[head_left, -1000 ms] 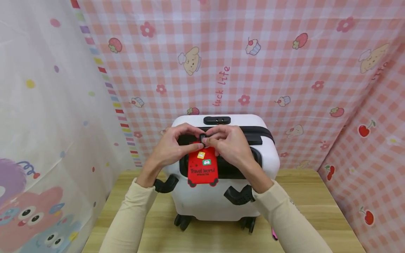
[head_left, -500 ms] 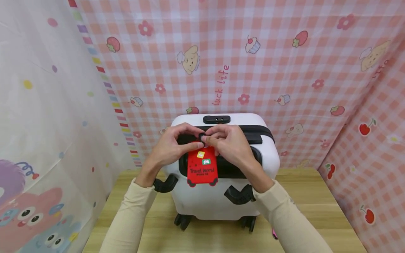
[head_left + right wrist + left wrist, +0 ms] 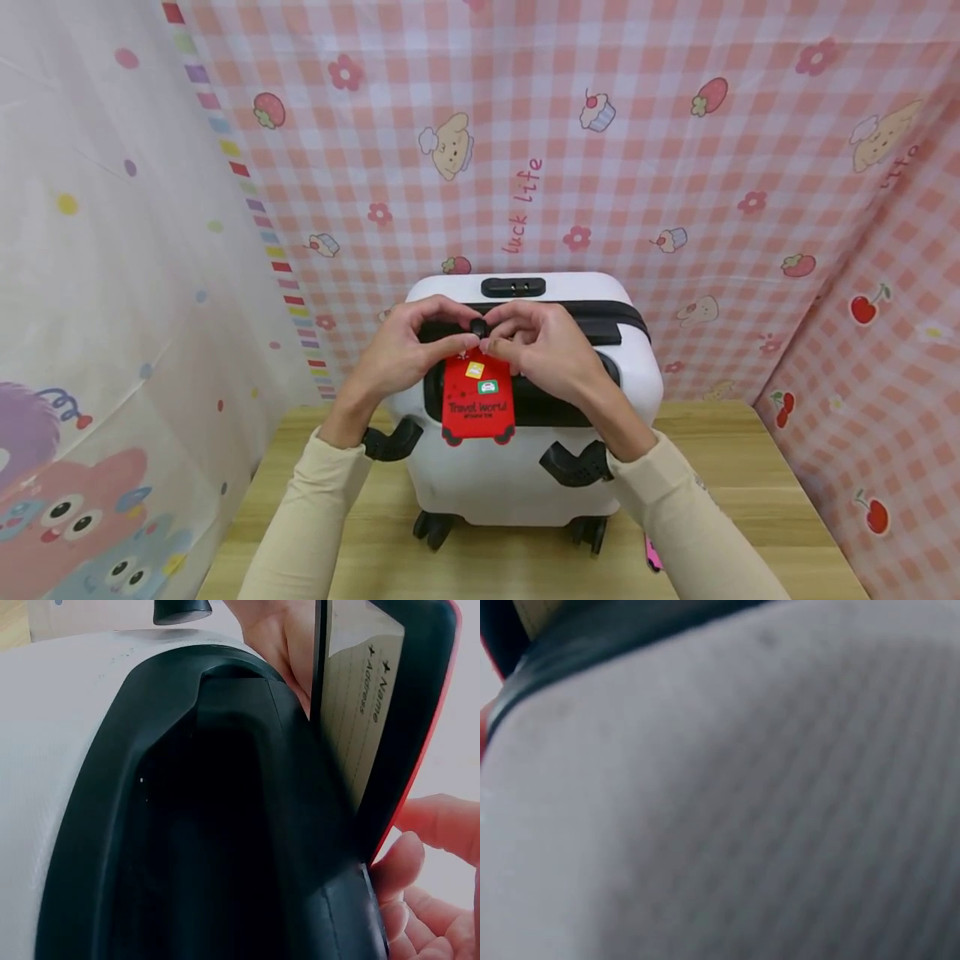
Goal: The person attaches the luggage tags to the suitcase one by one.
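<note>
A red luggage tag (image 3: 478, 404) with printed words and a black strap (image 3: 477, 327) hangs in front of the white suitcase (image 3: 517, 479). My left hand (image 3: 401, 348) pinches the strap between thumb and index finger. From the other side, my right hand (image 3: 546, 346) pinches at the tag's top, its fingertips meeting the left ones. In the right wrist view, the tag's back (image 3: 367, 705) shows a paper with name and address lines, and the right fingers (image 3: 435, 825) touch its red edge. The left wrist view shows mostly blurred white suitcase shell (image 3: 727, 810).
The suitcase has a black combination lock (image 3: 513, 287) on top and black wheels (image 3: 435, 529) on a wooden table (image 3: 720, 467). A pink object (image 3: 652, 553) lies partly behind my right sleeve. Patterned curtains (image 3: 615, 183) close off the back and sides.
My right thumb and fingers have shifted slightly at the strap, spreading a little from their earlier pinch. The left hand stays nearly still, and the tag hangs in about the same spot.
</note>
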Tool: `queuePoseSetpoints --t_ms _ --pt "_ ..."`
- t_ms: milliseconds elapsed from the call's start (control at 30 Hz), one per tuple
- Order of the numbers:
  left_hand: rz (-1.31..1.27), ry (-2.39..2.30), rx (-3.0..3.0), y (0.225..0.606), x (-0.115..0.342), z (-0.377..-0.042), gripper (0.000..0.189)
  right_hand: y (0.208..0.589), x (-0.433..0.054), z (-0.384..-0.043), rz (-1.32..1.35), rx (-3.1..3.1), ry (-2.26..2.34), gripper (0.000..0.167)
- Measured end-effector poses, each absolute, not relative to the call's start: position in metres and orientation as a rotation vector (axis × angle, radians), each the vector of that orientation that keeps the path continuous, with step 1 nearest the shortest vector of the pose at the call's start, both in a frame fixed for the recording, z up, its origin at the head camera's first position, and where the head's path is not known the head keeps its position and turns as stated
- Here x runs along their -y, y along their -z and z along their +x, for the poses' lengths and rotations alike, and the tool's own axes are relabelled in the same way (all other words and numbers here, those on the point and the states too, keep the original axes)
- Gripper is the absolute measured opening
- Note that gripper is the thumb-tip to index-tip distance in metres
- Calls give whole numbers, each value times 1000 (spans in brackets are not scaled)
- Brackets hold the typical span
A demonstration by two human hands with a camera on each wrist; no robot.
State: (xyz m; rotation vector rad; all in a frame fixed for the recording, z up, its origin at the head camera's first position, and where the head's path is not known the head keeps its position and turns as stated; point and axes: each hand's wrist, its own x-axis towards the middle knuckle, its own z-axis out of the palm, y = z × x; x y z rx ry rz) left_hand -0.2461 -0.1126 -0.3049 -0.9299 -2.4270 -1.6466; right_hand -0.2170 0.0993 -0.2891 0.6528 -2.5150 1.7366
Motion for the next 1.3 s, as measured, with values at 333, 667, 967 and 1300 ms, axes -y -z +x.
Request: queuePoseSetpoints --t_ms 333,667,967,1300 --pt "-984 1596 2445 305 113 -246 28 292 -98 -217 604 2522 -1717 23" --pt "-953 1606 2460 305 113 -245 25 292 -97 -216 541 2544 -1724 22" --pt "-929 1647 2439 304 112 -247 24 290 -97 -216 547 2529 -1718 20" --pt "-910 1632 2439 305 113 -248 22 290 -95 -217 556 2507 -1709 20"
